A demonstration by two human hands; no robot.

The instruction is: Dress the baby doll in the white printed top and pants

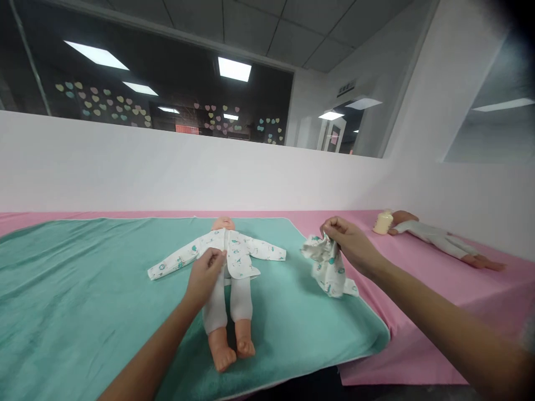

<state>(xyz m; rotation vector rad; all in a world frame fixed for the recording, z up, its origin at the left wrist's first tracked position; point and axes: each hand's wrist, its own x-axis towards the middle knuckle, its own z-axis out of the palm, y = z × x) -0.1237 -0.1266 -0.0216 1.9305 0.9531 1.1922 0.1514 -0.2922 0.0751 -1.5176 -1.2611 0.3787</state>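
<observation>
A baby doll [241,298] lies on its back on a green blanket [104,301], head toward the wall. It wears a white printed baby jacket [243,253] that hangs open at the front, its sleeves spread to both sides. My left hand [204,275] is at the middle of the jacket, thumb and fingers pinched on its front edge. To the right of the doll, my right hand [345,239] grips a crumpled white printed baby garment [329,270] by its top, and the cloth hangs down at the blanket's right side. Its exact kind cannot be made out.
A pink cover [443,284] lies under the blanket. At the far right a second doll [434,235] in white lies beside a pale yellow bottle [383,222]. Behind the table rises a white wall [167,167] with a window above.
</observation>
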